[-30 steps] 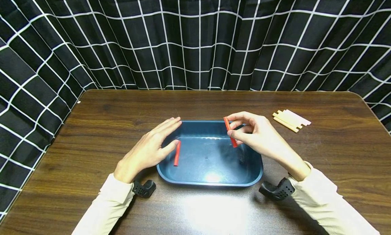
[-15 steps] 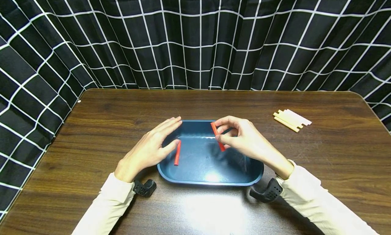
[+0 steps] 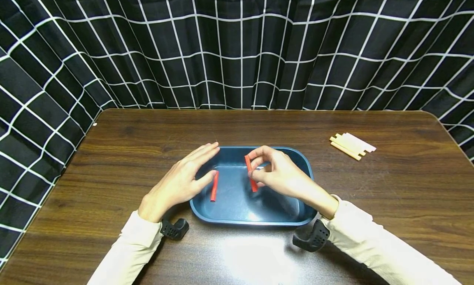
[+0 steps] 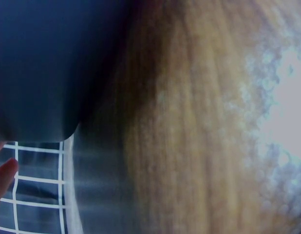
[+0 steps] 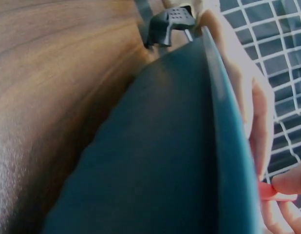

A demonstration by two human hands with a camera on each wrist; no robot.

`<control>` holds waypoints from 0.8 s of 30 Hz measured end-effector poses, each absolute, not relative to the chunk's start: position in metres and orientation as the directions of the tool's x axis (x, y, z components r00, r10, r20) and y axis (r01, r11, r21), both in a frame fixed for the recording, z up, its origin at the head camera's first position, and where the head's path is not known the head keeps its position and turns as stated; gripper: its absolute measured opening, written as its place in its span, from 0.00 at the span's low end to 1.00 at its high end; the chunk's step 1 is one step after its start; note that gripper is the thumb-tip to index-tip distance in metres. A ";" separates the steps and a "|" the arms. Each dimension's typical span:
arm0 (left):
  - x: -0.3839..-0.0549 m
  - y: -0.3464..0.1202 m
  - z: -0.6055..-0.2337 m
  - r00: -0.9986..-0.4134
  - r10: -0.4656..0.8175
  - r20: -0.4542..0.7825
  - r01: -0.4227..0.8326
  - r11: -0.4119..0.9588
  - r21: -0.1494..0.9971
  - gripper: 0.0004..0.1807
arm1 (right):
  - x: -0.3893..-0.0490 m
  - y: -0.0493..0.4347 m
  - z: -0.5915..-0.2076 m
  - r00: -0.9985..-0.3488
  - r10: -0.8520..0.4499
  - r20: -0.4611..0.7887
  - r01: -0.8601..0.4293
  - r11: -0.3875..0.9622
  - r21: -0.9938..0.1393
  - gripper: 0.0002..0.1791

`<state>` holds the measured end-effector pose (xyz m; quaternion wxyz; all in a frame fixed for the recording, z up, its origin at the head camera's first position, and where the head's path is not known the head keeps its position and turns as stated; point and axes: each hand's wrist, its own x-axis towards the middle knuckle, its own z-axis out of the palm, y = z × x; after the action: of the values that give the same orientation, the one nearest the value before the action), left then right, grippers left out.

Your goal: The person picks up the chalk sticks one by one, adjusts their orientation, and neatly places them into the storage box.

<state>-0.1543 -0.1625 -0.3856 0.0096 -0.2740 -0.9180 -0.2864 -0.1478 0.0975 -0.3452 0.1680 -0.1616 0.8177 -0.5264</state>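
A thin red stick [image 3: 253, 184] is pinched between the thumb and fingers of my right hand [image 3: 280, 171], held at a slant over the middle of the blue tray [image 3: 233, 206]. In the right wrist view the red stick [image 5: 268, 191] shows past the tray's wall, fingertips on it. My left hand [image 3: 177, 180] lies over the tray's left end with its fingers extended at the far corner. Its thumb tip is right at the upper end of a second red stick [image 3: 214, 190] inside the tray. Only fingertips [image 4: 5, 178] show in the left wrist view.
Several pale yellow and pink sticks [image 3: 349, 146] lie side by side on the wooden table [image 3: 400, 174], right of the tray. Behind the table hangs a black curtain [image 3: 229, 66] with a white grid. Each wrist wears a black camera mount [image 3: 312, 236].
Carrying its red stick, my right hand has moved left and slightly nearer, from the tray's right end to its middle. The left hand and the other red stick have stayed put.
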 end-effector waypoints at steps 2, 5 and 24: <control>-0.154 -0.163 -0.386 -0.848 0.498 0.179 0.511 0.684 0.521 0.31 | -0.148 0.094 -0.347 -0.890 -0.444 -0.102 -0.094 0.399 -0.912 0.21; -0.154 -0.163 -0.386 -0.849 0.496 0.181 0.511 0.685 0.519 0.31 | -0.148 0.089 -0.349 -0.890 -0.446 -0.098 -0.111 0.420 -0.901 0.20; -0.153 -0.161 -0.385 -0.853 0.493 0.170 0.501 0.686 0.527 0.31 | -0.151 0.063 -0.355 -0.904 -0.403 -0.143 -0.095 0.516 -0.851 0.22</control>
<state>-0.1530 -0.1615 -0.3848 0.0071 -0.2707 -0.9182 -0.2892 -0.1510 0.0634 -0.3551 0.1640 -0.1458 0.8550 -0.4699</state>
